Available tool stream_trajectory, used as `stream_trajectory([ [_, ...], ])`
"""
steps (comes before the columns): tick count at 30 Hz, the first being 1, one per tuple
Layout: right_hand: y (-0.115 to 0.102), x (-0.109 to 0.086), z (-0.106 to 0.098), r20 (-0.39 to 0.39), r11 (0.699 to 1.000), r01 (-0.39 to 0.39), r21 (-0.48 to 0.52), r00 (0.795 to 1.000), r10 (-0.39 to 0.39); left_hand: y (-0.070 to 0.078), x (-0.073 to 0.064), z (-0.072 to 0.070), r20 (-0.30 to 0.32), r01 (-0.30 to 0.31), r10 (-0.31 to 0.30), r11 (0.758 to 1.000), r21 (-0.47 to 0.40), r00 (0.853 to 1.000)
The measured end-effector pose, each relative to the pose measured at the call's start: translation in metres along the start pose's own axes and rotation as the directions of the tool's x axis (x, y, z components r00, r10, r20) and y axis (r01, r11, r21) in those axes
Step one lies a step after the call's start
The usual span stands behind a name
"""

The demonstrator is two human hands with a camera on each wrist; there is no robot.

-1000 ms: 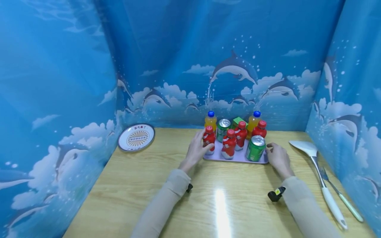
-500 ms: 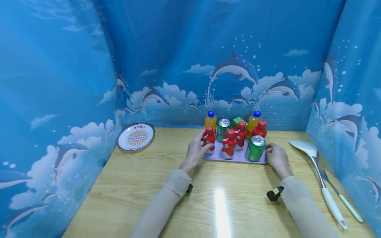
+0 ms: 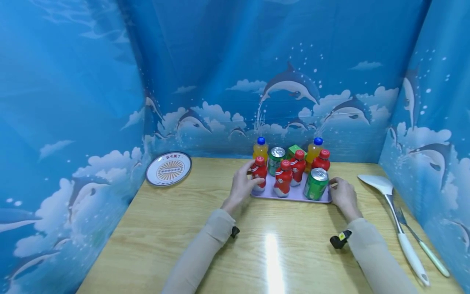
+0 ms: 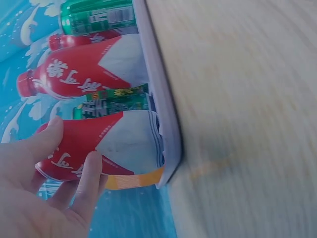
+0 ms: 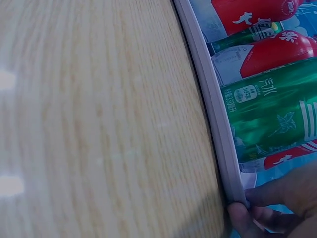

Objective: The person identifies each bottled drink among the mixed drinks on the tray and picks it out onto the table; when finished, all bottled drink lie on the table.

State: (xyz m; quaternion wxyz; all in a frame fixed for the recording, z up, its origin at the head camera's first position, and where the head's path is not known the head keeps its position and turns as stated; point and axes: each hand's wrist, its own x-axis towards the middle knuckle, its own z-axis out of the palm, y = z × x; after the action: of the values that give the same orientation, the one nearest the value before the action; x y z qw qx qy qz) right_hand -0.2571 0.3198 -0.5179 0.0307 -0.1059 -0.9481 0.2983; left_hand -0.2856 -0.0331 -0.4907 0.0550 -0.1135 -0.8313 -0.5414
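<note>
My left hand (image 3: 240, 187) holds a red bottle with a white lower part (image 3: 260, 169) at the tray's front left corner. In the left wrist view, thumb and fingers curl round this bottle (image 4: 131, 141), which stands inside the rim. At the other end, my right hand (image 3: 344, 197) pinches the corner of the pale purple tray (image 3: 296, 195); the right wrist view has its fingertips on the tray rim (image 5: 218, 106). Nearest that hand stands a green can (image 3: 315, 185). Other red bottles (image 3: 282, 179), a second green can (image 3: 276, 161) and orange drink bottles (image 3: 313, 152) share the tray.
A white patterned plate (image 3: 169, 169) lies at the table's back left. Along the right edge rest a white-handled spatula (image 3: 411, 253) and a green-handled fork (image 3: 433, 258). A green box (image 3: 295, 149) sits at the tray's back, before the blue dolphin curtain (image 3: 220, 81).
</note>
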Motion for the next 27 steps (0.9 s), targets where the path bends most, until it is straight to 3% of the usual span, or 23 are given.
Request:
stream_trajectory([
  [8,0.003,0.001,0.0,0.028,0.99,-0.05,0.13,0.999,0.047,0.007,0.005,-0.012,-0.027,0.082,-0.087,0.984,-0.158,0.996],
  [17,0.006,0.003,0.001,0.053,0.983,-0.081,0.168,0.996,0.073,0.009,0.013,-0.029,-0.064,0.111,-0.126,0.974,-0.197,0.99],
  [27,0.003,0.001,-0.001,0.069,0.98,-0.1,0.17,0.994,0.09,0.005,0.026,-0.06,-0.106,0.104,-0.132,0.965,-0.24,0.986],
])
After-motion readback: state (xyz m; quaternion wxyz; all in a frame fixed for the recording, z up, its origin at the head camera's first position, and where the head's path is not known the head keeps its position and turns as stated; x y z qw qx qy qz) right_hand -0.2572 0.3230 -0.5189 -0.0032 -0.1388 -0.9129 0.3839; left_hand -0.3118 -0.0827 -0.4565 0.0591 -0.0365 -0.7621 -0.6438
